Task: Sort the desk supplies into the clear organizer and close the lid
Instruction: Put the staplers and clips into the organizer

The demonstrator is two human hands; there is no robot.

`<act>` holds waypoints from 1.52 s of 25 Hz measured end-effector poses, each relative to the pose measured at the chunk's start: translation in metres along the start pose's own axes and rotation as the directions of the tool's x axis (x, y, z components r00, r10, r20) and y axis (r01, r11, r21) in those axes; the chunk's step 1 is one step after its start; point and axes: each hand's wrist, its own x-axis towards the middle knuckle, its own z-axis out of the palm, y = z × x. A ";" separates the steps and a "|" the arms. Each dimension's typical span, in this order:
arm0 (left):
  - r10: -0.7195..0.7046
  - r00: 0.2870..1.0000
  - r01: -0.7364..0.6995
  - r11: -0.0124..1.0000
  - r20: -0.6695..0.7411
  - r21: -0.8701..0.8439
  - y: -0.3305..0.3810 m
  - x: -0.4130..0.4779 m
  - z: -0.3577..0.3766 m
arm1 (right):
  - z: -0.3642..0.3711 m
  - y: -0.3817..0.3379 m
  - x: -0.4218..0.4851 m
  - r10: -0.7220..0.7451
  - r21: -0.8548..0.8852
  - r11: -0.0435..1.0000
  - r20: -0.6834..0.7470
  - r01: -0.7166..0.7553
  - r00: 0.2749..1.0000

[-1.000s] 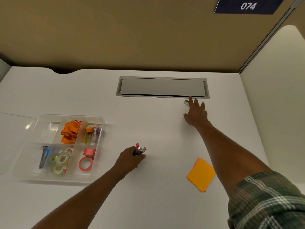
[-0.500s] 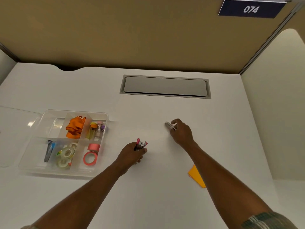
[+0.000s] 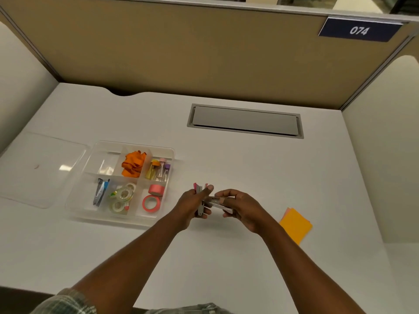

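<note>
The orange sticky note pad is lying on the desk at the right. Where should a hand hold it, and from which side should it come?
Probably by its two long edges, coming from above. The sticky note pad lies flat on the desk, so no face stands up for fingers; its bare surroundings leave both edges free.

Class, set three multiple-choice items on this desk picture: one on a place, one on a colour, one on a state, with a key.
1. Where does the sticky-note pad lie?
A. in the organizer
B. on the desk, right of the hands
C. on the lid

2. What colour is the bunch in the organizer's back middle compartment?
A. orange
B. green
C. blue

3. How is the lid?
A. shut on the organizer
B. held in a hand
C. off, flat beside the organizer

Key: 1 B, it lies on bare desk past the right hand; 2 A, the bunch is orange; 3 C, it lies left of the organizer.
</note>
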 end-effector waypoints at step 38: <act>0.386 0.775 -0.125 0.870 -0.501 0.477 -0.005 -0.008 -0.327 | 0.354 -0.044 0.144 -0.136 -0.392 0.918 -0.149 0.068 0.979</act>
